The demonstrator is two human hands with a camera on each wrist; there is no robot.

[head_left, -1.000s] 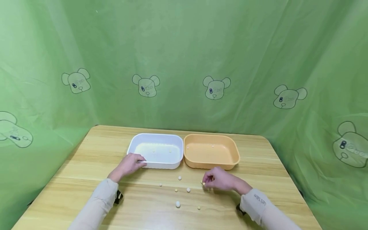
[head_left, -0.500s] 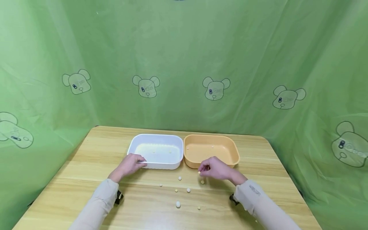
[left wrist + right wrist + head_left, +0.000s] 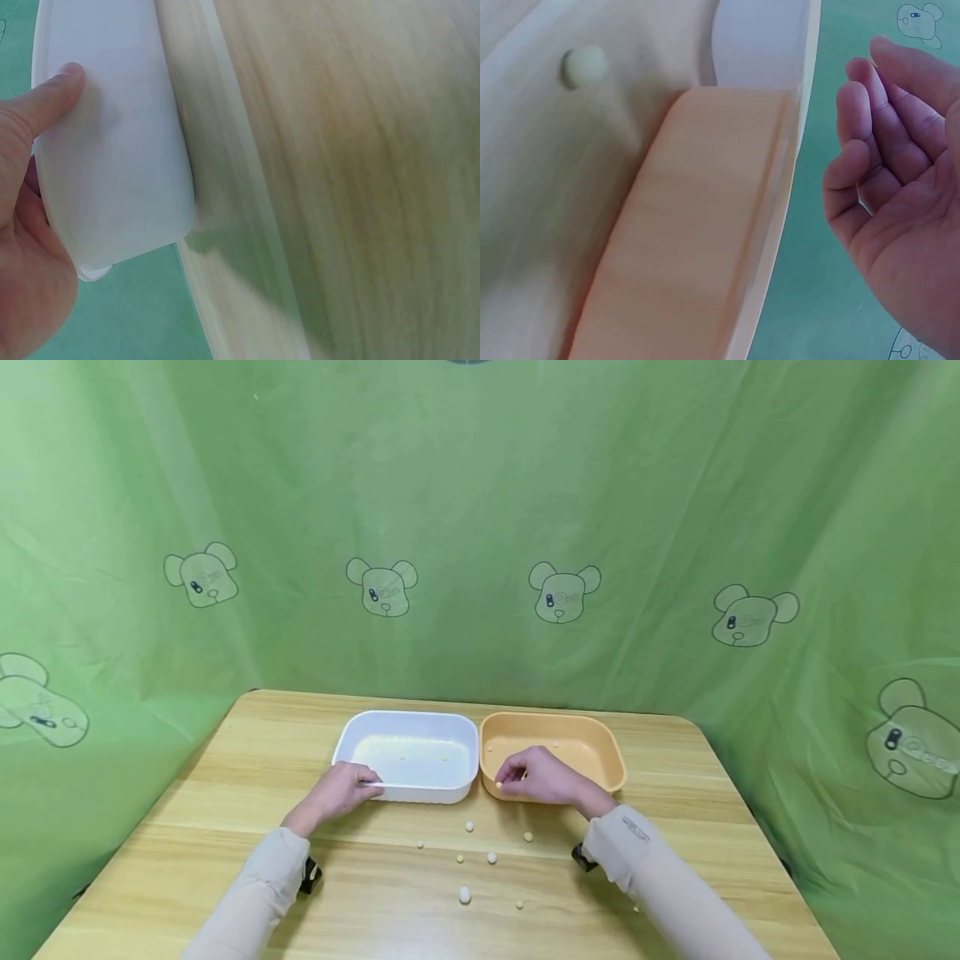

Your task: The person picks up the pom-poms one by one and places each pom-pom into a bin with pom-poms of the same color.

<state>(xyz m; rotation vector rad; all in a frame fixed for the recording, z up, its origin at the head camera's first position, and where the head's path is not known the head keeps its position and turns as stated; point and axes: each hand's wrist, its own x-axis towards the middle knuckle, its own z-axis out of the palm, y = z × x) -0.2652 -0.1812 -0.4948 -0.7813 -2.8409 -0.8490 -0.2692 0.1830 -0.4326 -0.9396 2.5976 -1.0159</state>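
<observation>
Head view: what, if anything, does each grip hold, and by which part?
Left grip: white bin, by its near rim's left end. Right grip: small yellow ball, at the fingertips; contact side unclear.

One white tray [image 3: 427, 794] and one orange tray [image 3: 551, 721] stand on one counter [image 3: 255, 752], which bears four white balls [image 3: 465, 896] and three yellow balls [image 3: 528, 837], plus one pale speck [image 3: 636, 908] too small to identify. Two small balls [image 3: 444, 757] show in each tray. One held ball [image 3: 498, 785] in the right hand [image 3: 546, 777] makes twelve. With the left hand [image 3: 337, 789], hands total two. One green curtain [image 3: 465, 485] shows six bear drawings [image 3: 565, 597].
</observation>
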